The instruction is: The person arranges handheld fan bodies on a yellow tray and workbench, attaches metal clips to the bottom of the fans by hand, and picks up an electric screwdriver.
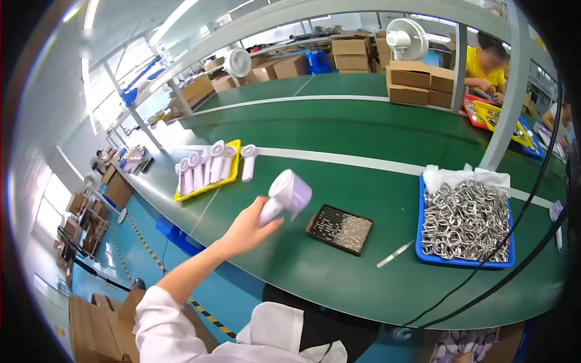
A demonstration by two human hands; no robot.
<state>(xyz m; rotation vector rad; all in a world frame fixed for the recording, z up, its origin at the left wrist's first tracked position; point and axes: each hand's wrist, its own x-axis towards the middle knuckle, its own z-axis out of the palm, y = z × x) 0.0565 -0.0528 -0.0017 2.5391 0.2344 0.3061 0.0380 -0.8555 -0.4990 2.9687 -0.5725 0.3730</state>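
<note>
My left hand (245,228) is closed around the handle of a white and lilac handheld device (292,192) with a round head, held above the green table; its exact kind is unclear. Just right of it on the table lies a black tray (321,236) of small metal pins or screws, in rows on one side and heaped on the other. Several similar devices (206,166) rest in a yellow tray (230,176), and one more device (248,163) stands beside it. At the lower edge, a sliver of what looks like my right hand (463,358) shows by a box of lilac parts (478,343); its fingers are hidden.
A blue tray (420,233) heaped with shiny metal rings or clips sits at the right. A thin pale tool (395,255) lies near it. Black cables (493,272) hang across the right side. Posts, cartons (417,85) and a person (484,66) in yellow are farther back.
</note>
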